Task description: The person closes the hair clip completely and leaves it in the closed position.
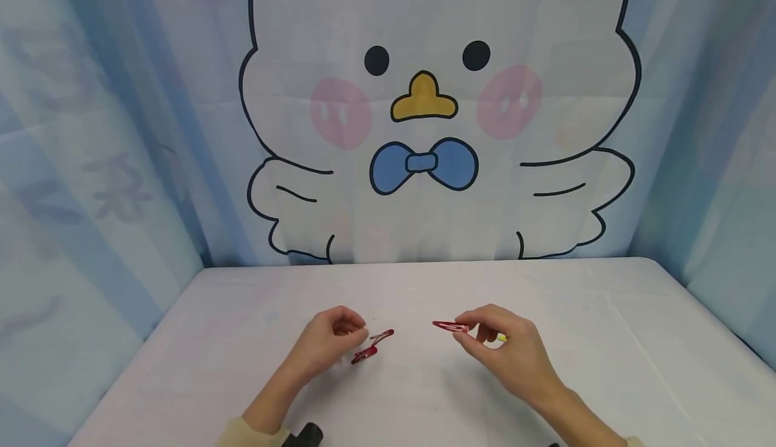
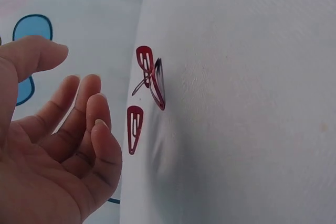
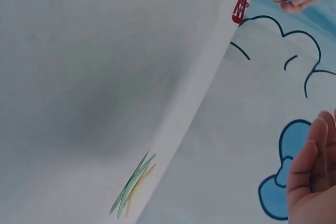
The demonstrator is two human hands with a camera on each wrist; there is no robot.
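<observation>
My right hand (image 1: 512,349) pinches a red snap hair clip (image 1: 448,326) between thumb and index finger, just above the table. The right wrist view shows only part of that hand (image 3: 315,169), and its pinch is out of frame. My left hand (image 1: 333,339) hovers at the left, its fingers loosely bent. In the left wrist view, thumb and fingers stand apart with nothing between them. Beside that hand lie several red snap hair clips (image 1: 365,354): two overlap, one of them (image 2: 158,85) tilted up, and a single clip (image 2: 135,129) lies apart.
Thin green and yellow pieces (image 3: 134,184) lie in a bundle on the table to the right, partly behind my right hand in the head view. A white cloth covers the table (image 1: 424,400). Behind it hangs a curtain (image 1: 424,218) with a cartoon bird.
</observation>
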